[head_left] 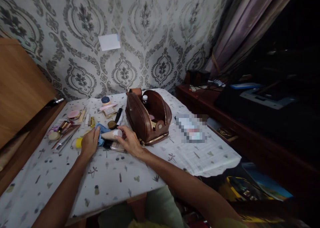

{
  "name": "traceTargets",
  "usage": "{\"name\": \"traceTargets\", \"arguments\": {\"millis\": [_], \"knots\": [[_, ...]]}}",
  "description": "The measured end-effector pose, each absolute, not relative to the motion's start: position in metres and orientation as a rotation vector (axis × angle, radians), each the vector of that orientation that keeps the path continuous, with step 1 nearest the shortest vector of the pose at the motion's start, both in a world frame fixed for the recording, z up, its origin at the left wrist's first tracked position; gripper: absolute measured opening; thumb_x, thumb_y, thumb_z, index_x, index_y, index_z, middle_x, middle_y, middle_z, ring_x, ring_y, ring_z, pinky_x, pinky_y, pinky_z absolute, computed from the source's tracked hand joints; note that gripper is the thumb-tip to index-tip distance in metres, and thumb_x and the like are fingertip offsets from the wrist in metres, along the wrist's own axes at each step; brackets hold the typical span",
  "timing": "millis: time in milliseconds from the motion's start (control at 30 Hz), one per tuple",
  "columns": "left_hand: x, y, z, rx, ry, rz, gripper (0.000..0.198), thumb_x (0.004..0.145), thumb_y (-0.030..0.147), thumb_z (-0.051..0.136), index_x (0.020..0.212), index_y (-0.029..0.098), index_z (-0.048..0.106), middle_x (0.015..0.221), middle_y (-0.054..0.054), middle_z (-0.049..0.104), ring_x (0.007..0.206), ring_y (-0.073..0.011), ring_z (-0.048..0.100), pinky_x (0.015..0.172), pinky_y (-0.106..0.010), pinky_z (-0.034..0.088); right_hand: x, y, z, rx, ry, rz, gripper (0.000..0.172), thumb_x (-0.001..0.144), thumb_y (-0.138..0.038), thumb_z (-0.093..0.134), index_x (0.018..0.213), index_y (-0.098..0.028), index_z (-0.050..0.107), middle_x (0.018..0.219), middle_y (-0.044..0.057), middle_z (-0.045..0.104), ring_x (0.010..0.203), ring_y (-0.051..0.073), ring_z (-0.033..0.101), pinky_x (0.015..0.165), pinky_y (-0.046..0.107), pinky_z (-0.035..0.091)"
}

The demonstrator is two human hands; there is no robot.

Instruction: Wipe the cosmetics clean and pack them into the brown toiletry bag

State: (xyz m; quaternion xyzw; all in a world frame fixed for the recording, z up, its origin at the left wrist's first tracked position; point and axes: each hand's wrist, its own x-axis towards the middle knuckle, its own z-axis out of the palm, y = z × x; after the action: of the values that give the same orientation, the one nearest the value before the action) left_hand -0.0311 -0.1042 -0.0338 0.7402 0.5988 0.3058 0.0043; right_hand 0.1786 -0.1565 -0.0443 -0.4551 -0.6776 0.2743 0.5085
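My left hand (90,142) is closed on a blue cloth (101,133) that lies against a beige tube (110,135) with a white cap. My right hand (130,141) grips the cap end of that tube, fingers curled round it. Both hands rest on a table covered by a white patterned cloth (112,178). Under the tube lies a dark flat cosmetic stick (113,145). An open brown leather pouch (147,116) stands just right of my right hand, with a small white-capped bottle (145,98) inside it.
Several cosmetics lie scattered at the left: compacts (74,114), gold lipsticks (92,121), brushes (63,139), a yellow item (79,142). A blurred flat object (191,128) lies right of the pouch. A wooden panel (20,84) stands left, a dark cabinet (250,131) right, patterned wall behind.
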Motion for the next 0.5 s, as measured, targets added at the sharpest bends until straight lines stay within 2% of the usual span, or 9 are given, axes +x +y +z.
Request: {"name": "traceTargets", "arguments": {"millis": [67, 167, 267, 400, 500], "knots": [[-0.034, -0.106, -0.034, 2.332, 1.896, 1.052, 0.04, 0.097, 0.043, 0.029, 0.074, 0.022, 0.053, 0.065, -0.005, 0.058, 0.064, -0.021, 0.055, 0.063, -0.031, 0.038, 0.178, -0.155, -0.044, -1.098, -1.635, 0.658, 0.03, 0.088, -0.028, 0.064, 0.116, -0.019, 0.062, 0.108, 0.006, 0.066, 0.088, 0.018, 0.062, 0.077, 0.03, 0.053], [-0.033, -0.112, -0.032, 2.409, 1.883, 1.253, 0.036, 0.098, 0.041, 0.03, 0.081, 0.021, 0.054, 0.077, -0.008, 0.059, 0.078, -0.0249, 0.058, 0.072, -0.035, 0.043, 0.177, -0.155, -0.042, -1.079, -1.641, 0.642, 0.027, 0.087, -0.028, 0.065, 0.113, -0.021, 0.063, 0.106, 0.006, 0.065, 0.087, 0.018, 0.061, 0.076, 0.029, 0.053], [-0.02, -0.122, -0.033, 2.613, 1.642, 1.375, 0.032, 0.098, 0.038, 0.033, 0.087, 0.019, 0.057, 0.089, -0.012, 0.062, 0.091, -0.0282, 0.058, 0.084, -0.041, 0.045, 0.178, -0.156, -0.041, -1.047, -1.669, 0.626, 0.027, 0.087, -0.028, 0.066, 0.113, -0.021, 0.063, 0.106, 0.006, 0.064, 0.087, 0.017, 0.061, 0.075, 0.028, 0.052], [0.003, -0.128, -0.037, 2.826, 1.293, 1.151, 0.028, 0.098, 0.034, 0.037, 0.097, 0.018, 0.06, 0.098, -0.013, 0.067, 0.096, -0.0274, 0.06, 0.09, -0.042, 0.045, 0.178, -0.156, -0.042, -1.054, -1.71, 0.59, 0.022, 0.087, -0.025, 0.065, 0.108, -0.02, 0.062, 0.1, 0.005, 0.063, 0.088, 0.018, 0.06, 0.078, 0.029, 0.051], [0.006, -0.125, -0.037, 2.811, 1.362, 1.038, 0.033, 0.1, 0.036, 0.032, 0.093, 0.018, 0.059, 0.091, -0.012, 0.068, 0.09, -0.0264, 0.061, 0.086, -0.04, 0.046, 0.18, -0.155, -0.044, -1.055, -1.691, 0.615, 0.023, 0.088, -0.027, 0.065, 0.109, -0.019, 0.061, 0.1, 0.005, 0.063, 0.088, 0.018, 0.059, 0.077, 0.029, 0.051]]}}
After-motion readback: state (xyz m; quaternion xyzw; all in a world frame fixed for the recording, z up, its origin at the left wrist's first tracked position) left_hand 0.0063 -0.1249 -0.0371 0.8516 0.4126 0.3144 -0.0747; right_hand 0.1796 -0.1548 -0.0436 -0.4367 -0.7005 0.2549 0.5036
